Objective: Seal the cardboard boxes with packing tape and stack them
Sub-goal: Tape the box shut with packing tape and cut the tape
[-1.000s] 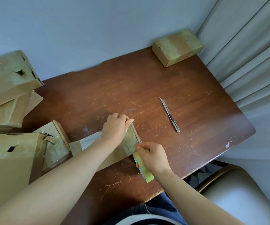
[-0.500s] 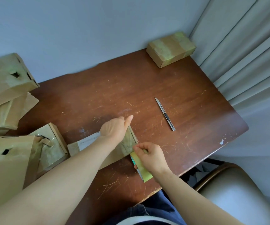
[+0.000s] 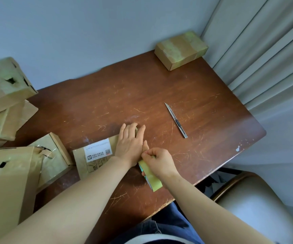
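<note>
A flat brown cardboard box (image 3: 96, 155) with a white printed label lies on the wooden table (image 3: 203, 106) near its front edge. My left hand (image 3: 130, 143) presses flat on the box's right end, fingers straight. Just to the right, my right hand (image 3: 159, 162) grips a yellowish roll of packing tape (image 3: 151, 175) held against the box's right edge. The tape on the box under my left hand is mostly hidden.
A taped small box (image 3: 180, 50) sits at the table's far right corner. A utility knife (image 3: 176, 120) lies right of centre. Several cardboard boxes (image 3: 6, 120) crowd the left side. A chair (image 3: 258, 205) stands at the lower right, curtains behind it.
My left hand has flattened and slid along the box's right end, uncovering the white label. My right hand with the tape roll stays at the box's right edge.
</note>
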`<state>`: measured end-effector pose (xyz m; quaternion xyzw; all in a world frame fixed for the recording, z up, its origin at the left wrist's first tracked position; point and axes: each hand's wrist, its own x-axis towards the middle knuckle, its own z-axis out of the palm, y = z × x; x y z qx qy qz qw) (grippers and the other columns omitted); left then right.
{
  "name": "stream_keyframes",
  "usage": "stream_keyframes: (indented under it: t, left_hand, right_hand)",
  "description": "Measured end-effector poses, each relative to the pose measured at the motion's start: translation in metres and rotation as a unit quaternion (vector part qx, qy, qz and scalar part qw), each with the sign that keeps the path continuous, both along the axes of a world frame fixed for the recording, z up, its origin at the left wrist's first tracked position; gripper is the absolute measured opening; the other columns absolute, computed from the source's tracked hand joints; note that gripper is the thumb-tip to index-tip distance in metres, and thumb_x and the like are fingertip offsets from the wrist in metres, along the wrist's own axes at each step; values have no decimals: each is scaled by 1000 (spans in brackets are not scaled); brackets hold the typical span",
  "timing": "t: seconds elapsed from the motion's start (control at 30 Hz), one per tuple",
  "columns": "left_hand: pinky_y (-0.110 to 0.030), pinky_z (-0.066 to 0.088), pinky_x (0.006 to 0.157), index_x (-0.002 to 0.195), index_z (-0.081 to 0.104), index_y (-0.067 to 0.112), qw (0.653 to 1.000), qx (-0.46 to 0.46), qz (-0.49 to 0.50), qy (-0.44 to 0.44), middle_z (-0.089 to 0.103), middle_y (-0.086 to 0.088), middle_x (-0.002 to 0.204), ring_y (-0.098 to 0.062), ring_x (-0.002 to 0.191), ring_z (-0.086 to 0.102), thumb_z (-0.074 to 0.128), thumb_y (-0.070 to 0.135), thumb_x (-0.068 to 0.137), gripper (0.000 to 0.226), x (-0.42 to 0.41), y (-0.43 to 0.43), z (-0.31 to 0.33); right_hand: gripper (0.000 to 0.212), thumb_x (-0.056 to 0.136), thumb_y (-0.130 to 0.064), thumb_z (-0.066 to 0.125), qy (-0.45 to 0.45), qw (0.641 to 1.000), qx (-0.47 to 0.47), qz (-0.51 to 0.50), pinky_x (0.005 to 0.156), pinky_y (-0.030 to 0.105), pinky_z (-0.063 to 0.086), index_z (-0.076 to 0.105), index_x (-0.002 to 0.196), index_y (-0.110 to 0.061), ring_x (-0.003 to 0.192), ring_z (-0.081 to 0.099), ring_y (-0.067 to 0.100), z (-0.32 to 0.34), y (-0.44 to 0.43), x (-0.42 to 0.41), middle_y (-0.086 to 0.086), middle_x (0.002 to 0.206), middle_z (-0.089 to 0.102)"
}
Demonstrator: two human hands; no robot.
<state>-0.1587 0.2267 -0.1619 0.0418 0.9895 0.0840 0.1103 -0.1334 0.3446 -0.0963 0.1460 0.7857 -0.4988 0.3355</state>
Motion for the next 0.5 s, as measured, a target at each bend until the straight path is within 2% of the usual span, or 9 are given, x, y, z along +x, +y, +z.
stream_keyframes:
  t: [0.07,0.13,0.2,0.27,0.3,0.37,0.43,0.5]
  left_hand:
    - [-45,12,117,138,47,7,999,-2,-1,33,49,-26,136,-38,129,45,21,38,92,61,1,-1,-9]
    - [-45,12,116,142,43,9,1000,-4,-3,26,43,-28,141,-39,132,42,21,41,94,61,1,0,-10]
    - [-41,-2,117,151,23,16,1000,4,-5,15,17,-27,154,-36,144,19,6,46,92,68,0,2,-2]
    - [-37,-16,114,152,3,24,999,18,-35,0,-14,-18,157,-27,147,-11,-8,52,89,69,3,-4,-2]
    - [-36,-15,114,151,6,26,998,21,-50,18,-16,-14,157,-25,146,-11,-9,53,92,67,5,-8,-3]
    - [-36,-7,116,150,18,29,997,0,-56,52,-3,-10,158,-25,148,4,-14,52,95,67,7,-15,-3]
    - [-35,-10,116,150,5,33,997,-15,-64,45,-9,-4,157,-22,148,2,-26,53,88,72,10,-18,-6]
    - [-38,-9,116,149,-2,31,998,-16,-46,31,-10,-5,156,-21,148,-1,-23,54,89,67,17,-15,-2]
  right_hand:
    - [13,93,-21,54,-2,1000,1,-2,60,37,59,63,90,-13,54,67,23,1,0,1,3,74,66]
    - [13,91,-21,51,-5,1000,-2,-6,59,35,58,62,94,-14,53,66,21,1,2,4,1,79,65]
    - [17,90,-18,48,-3,1000,-13,-2,55,29,57,58,103,-18,54,64,14,2,6,6,1,91,63]
    - [25,92,-15,46,1,1000,-26,5,49,18,51,52,115,-23,55,61,6,4,11,9,1,104,61]
    - [26,93,-15,47,3,999,-34,4,46,14,47,49,118,-24,54,59,4,5,13,10,1,107,60]
    - [25,95,-17,51,-5,998,-66,-7,46,15,47,46,118,-23,52,60,5,6,14,12,4,110,60]
    - [24,96,-20,53,-8,995,-95,-25,47,19,49,46,120,-19,51,61,7,5,13,14,7,109,61]
    - [24,96,-21,54,10,996,-87,-31,45,13,46,49,119,-16,50,60,0,5,14,17,0,101,61]
